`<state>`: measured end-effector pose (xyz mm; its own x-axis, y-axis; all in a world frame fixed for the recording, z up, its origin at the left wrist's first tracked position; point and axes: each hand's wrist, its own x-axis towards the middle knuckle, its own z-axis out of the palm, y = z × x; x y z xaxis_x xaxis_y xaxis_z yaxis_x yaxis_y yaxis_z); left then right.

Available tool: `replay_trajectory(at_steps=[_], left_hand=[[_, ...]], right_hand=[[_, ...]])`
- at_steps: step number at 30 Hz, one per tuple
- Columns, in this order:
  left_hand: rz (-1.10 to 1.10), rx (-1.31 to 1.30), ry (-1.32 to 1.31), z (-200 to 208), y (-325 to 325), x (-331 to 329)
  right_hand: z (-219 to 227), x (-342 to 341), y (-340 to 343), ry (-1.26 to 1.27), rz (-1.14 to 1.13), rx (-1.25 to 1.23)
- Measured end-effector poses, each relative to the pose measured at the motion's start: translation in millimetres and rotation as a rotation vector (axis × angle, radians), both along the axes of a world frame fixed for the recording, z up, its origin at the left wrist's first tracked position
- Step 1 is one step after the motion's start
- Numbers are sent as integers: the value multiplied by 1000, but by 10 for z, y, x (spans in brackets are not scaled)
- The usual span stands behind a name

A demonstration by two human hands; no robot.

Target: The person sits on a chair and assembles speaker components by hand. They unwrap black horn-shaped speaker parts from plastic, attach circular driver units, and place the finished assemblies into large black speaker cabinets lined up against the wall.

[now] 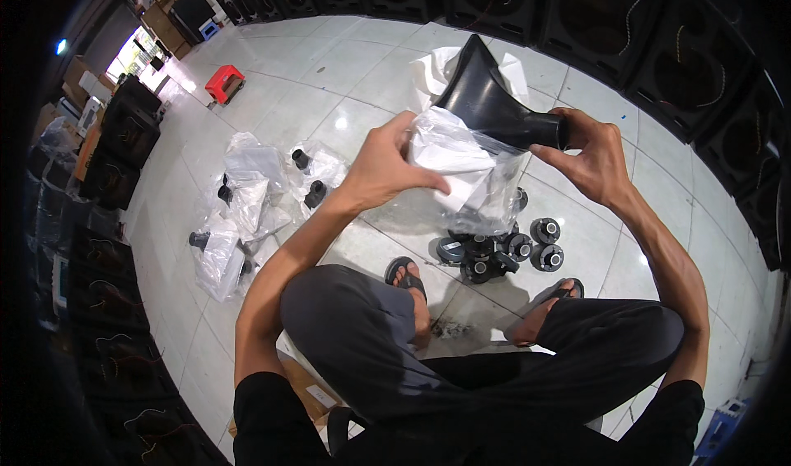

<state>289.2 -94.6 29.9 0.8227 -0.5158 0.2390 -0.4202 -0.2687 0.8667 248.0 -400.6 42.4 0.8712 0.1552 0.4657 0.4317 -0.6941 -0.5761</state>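
A black speaker horn is raised in front of me, tilted, with its wide flared mouth up and left and its narrow round neck to the right. My right hand grips it by the neck, fingers curled round the end. White wrapping in a clear plastic bag lies bunched along the horn's lower left side, with more white wrapping behind the flare. My left hand is closed on that bag, thumb across its front. Below the bag, several round black horn drivers sit on the floor near my feet, partly stacked.
Several bagged horns lie on the white tile floor to the left. A red stool stands farther off. Black speaker cabinets with loose wires line the far, right and left sides. A cardboard box is beside my left thigh.
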Motion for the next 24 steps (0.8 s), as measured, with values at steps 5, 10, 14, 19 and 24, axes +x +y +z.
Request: replay_trajectory(at_steps=[5, 10, 14, 19, 24], left_hand=[[49, -83, -3, 2, 63, 9], [147, 281, -516, 107, 52, -87], [111, 307, -620, 124, 62, -117], [-2, 193, -505, 66, -44, -133], [-72, 226, -513, -35, -66, -95]], right_hand=[[5, 6, 18, 67, 14, 57], [-79, 10, -4, 69, 6, 91], [-39, 0, 19, 263, -31, -39], [-214, -9, 15, 397, 17, 54], [-139, 10, 100, 867, 31, 40]])
